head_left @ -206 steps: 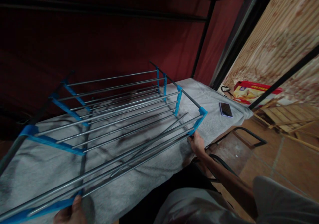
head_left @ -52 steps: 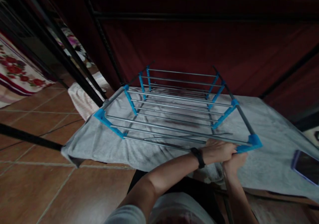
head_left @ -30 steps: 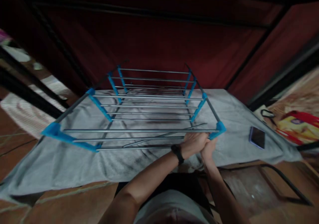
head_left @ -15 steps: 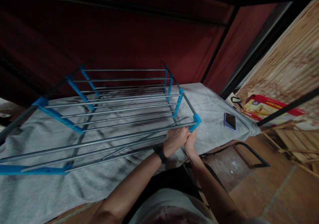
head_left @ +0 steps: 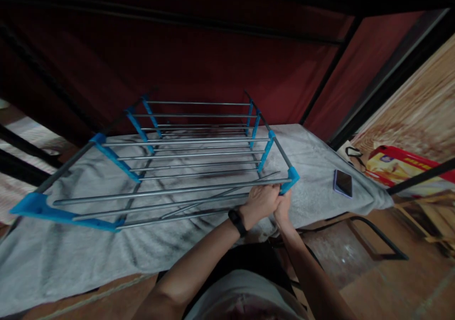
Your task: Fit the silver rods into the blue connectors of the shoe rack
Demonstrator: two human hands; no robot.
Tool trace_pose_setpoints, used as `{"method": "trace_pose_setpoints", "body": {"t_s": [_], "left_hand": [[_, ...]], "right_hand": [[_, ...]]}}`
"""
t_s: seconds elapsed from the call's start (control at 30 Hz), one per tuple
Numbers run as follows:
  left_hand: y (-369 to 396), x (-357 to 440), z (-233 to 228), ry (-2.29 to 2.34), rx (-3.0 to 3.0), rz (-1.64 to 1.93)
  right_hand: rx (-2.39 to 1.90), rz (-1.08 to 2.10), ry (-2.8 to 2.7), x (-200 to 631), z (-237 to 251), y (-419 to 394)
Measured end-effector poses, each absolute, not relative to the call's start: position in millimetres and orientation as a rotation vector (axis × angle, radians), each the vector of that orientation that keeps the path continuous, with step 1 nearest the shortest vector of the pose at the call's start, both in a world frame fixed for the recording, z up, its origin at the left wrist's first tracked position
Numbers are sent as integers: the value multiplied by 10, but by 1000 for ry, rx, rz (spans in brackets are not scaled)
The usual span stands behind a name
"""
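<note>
Head view: I see both hands meet at the rack's (head_left: 185, 168) near right corner, centre frame. My left hand (head_left: 261, 202) clenches over the front rod beside the blue corner piece (head_left: 292, 179); my right hand (head_left: 284, 206) presses up from below, its grasp hidden. The rack rests on a grey cloth (head_left: 88, 249), likely as padding. A phone (head_left: 343, 183) lies at right, clear of the rack.

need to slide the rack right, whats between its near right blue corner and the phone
Only bare grey cloth lies between the corner and the phone, in the head view.
</note>
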State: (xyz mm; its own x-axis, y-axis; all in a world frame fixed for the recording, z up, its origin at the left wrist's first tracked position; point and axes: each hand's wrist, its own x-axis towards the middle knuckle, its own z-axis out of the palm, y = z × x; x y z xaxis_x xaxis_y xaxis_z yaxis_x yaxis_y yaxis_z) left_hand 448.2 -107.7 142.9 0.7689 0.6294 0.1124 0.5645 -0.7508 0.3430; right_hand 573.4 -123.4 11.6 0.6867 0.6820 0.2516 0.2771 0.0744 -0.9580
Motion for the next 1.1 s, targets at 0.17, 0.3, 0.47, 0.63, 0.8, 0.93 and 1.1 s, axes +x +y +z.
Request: {"method": "trace_pose_setpoints", "body": {"t_s": [0.17, 0.3, 0.47, 0.63, 0.8, 0.93, 1.1], "left_hand": [[-1305, 4134, 1371, 933, 2912, 510], [-1497, 3662, 1313, 828, 2999, 611], [-1646, 3004, 1108, 998, 2883, 679], [-1749, 2466, 687, 1327, 2593, 645], [-1740, 2311, 426, 1560, 2437, 613], [-1517, 2331, 416, 1749, 2402, 533], [-1017, 2338, 443, 1787, 2390, 204]], "right_hand": [[-1497, 362, -726, 5775, 203, -1412], [-1459, 296, -641, 5930, 425, -1525], [-1312, -64, -681, 5913, 847, -1586], [-1226, -117, -1105, 5474, 942, -1881], [-1239, 491, -1866, 4944, 530, -2035], [-1357, 524, -1822, 4786, 272, -1826], [-1458, 510, -1713, 4832, 138, -1509]]}}
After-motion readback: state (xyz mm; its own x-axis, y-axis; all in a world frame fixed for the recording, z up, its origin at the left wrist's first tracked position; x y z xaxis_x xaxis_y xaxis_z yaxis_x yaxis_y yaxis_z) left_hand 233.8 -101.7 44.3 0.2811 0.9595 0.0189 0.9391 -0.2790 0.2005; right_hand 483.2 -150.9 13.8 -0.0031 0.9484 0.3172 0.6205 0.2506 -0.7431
